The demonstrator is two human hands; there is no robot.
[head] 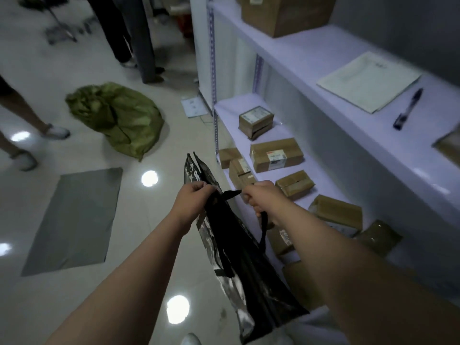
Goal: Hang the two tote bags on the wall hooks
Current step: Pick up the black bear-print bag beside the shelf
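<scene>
- Tote bag [239, 257], dark with a grey mottled print, held flat in mid-air over the floor beside the shelving [323, 61].
- Left hand [191, 202]: fingers curled, pinching the top edge.
- Right hand [261, 197]: fist around the black strap [263, 230], probably freeing a loop for hanging.
- Hooks: none in view.

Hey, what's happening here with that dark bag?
A person holds a black camouflage-patterned tote bag in the air beside a white shelf of cardboard parcels. The left hand pinches the bag's top edge; the right hand grips its black strap. No wall hooks are in view.
</scene>
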